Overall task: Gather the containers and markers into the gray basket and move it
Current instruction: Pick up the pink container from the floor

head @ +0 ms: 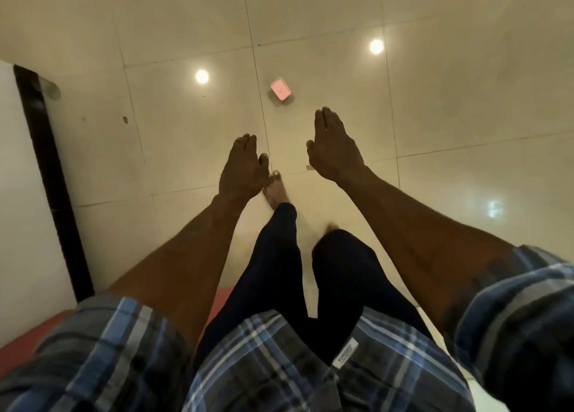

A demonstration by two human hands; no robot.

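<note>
Head view: I'm standing on the tiled floor (435, 116), both forearms stretched ahead. My read is the gathering step, walking up to a stray container; no gray basket or markers in sight. The pink-lidded container (280, 90) sits on the floor ahead, well apart from both hands. Left hand (242, 169) is empty, palm down, fingers straight and together. Right hand (334, 146) likewise flat and empty, nearer the container. Next move needs a step closer, bend down, grip it.

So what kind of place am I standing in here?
Probably an indoor room, perhaps a home: glossy cream floor tiles mirror ceiling lights, a dark door frame stands left, and a small pink container sits ahead.
</note>
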